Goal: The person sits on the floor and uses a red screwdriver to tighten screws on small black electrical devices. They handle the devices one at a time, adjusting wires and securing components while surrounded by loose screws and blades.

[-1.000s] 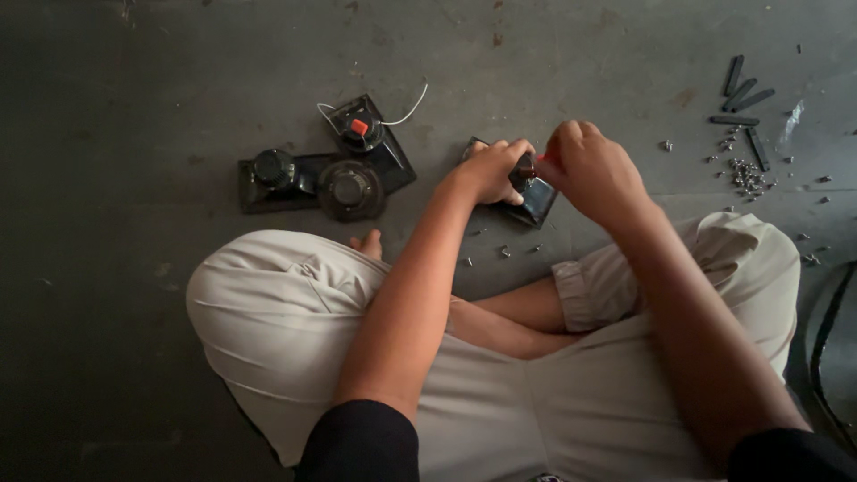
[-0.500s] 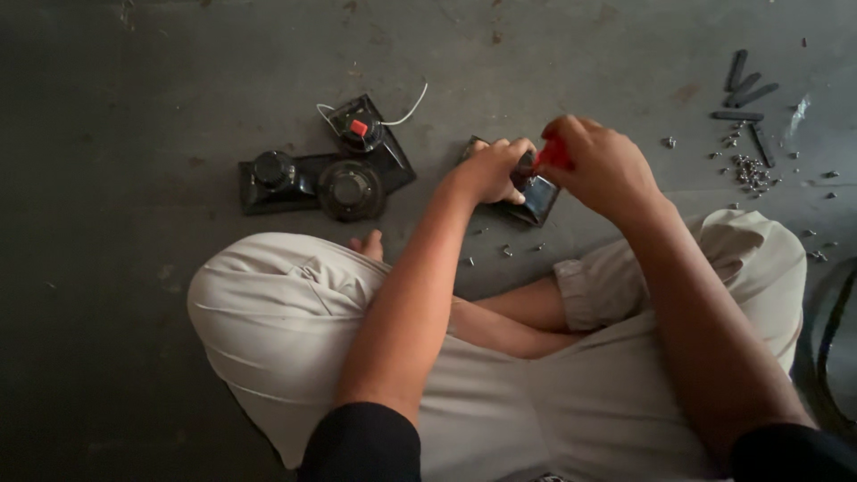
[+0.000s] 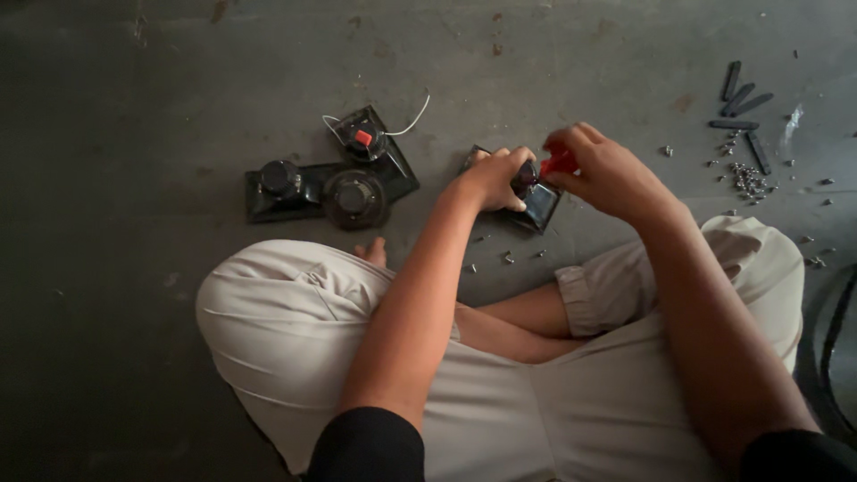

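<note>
Head view: hands (image 3: 500,177) on black speaker (image 3: 538,202)

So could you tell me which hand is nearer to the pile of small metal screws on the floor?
Right. The right hand is just left of the screws; the left hand lies farther left.

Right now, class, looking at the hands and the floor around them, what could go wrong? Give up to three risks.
1. The left hand pins the small black part right beside the red-handled tool in the right hand; a slip might jab the fingers.
2. Loose screws lie scattered over the grey floor, some near the knee; they could easily get lost or knelt on.
3. The light is dim, so small parts are hard to see.
</note>
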`<state>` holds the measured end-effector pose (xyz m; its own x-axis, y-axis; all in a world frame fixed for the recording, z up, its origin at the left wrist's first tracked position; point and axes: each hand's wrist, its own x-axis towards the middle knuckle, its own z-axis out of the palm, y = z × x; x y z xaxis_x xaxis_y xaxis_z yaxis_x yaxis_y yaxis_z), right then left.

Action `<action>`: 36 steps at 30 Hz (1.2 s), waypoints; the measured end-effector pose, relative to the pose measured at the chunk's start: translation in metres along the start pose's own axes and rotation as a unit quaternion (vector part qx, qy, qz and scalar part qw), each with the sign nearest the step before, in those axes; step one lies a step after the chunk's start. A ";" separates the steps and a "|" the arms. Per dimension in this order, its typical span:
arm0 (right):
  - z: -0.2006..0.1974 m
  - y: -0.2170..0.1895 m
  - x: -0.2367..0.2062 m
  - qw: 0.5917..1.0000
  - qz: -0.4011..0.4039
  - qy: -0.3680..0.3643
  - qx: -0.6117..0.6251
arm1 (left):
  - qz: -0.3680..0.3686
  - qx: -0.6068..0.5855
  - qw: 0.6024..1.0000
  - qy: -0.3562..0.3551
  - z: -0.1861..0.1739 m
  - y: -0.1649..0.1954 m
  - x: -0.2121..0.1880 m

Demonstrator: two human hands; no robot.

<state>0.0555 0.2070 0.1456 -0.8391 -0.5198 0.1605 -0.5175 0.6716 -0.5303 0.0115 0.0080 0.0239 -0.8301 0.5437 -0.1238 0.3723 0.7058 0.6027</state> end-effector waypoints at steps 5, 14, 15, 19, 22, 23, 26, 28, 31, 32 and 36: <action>0.005 -0.021 0.010 0.978 0.161 -0.013 -0.133 | 0.002 0.008 1.000 -0.003 0.005 -0.003 0.004; 0.016 -0.020 0.005 0.990 0.089 0.033 -0.106 | 0.002 0.005 1.000 -0.004 0.007 -0.005 0.005; 0.011 -0.018 0.004 0.996 0.063 0.004 -0.066 | 0.008 0.010 1.000 -0.002 0.008 -0.006 0.005; -0.005 -0.018 0.007 0.994 -0.018 -0.105 0.017 | 0.015 0.023 1.000 0.007 0.014 -0.009 0.009; -0.009 -0.022 0.008 0.994 -0.033 -0.100 0.000 | 0.025 0.023 0.999 0.007 0.016 -0.010 0.010; -0.007 -0.023 0.010 0.996 -0.001 -0.077 -0.033 | 0.020 0.031 0.999 0.006 0.016 -0.009 0.010; 0.008 -0.029 0.015 0.985 0.111 -0.021 -0.133 | -0.017 0.028 0.999 -0.005 0.016 -0.008 0.010; 0.021 -0.032 0.019 0.959 0.203 0.004 -0.195 | -0.017 0.035 0.999 -0.001 0.015 -0.007 0.010; 0.030 -0.032 0.016 0.940 0.261 -0.033 -0.217 | 0.020 0.039 0.999 0.014 0.011 -0.005 0.009; 0.029 -0.029 0.016 0.956 0.124 -0.012 -0.264 | 0.024 0.026 0.999 0.013 0.010 -0.004 0.008; 0.010 -0.014 0.016 0.942 -0.132 -0.079 -0.297 | 0.002 0.028 1.000 -0.008 0.005 0.003 0.004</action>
<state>0.0506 0.1842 0.1475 -0.6566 -0.7508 0.0716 -0.7467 0.6605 0.0788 0.0113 0.0141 0.0215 -0.8219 0.5536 -0.1346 0.3989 0.7278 0.5579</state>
